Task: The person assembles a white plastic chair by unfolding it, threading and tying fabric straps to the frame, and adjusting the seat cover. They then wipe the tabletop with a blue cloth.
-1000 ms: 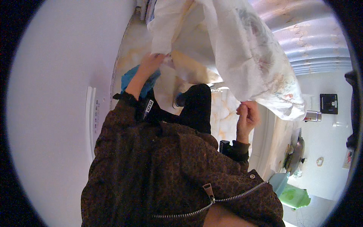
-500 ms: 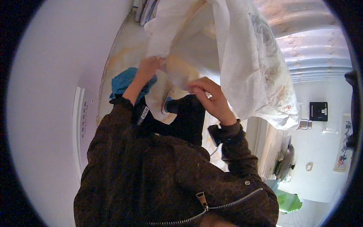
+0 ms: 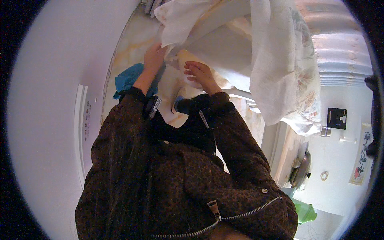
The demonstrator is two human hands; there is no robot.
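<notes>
Pinching, L hand [image 3: 154,60] has thumb & fingers on the near L corner of a white cloth [image 3: 276,76], tips partly hidden; R hand [image 3: 201,75] has fingers spread, loosely curled, below the cloth's middle; can't tell if it touches; cloth, w/ faded flower print on its R part, hangs in folds ahead of the person, running off the top of view; crumpled blue bundle [image 3: 127,80] lies nearer the person than the cloth's L corner, by L forearm; striped curtain [image 3: 338,48] is beyond the cloth's R side; silver cup [image 3: 325,131] is just beside its lower R end; lidded pan [image 3: 303,170] sits nearer the person than that end.
</notes>
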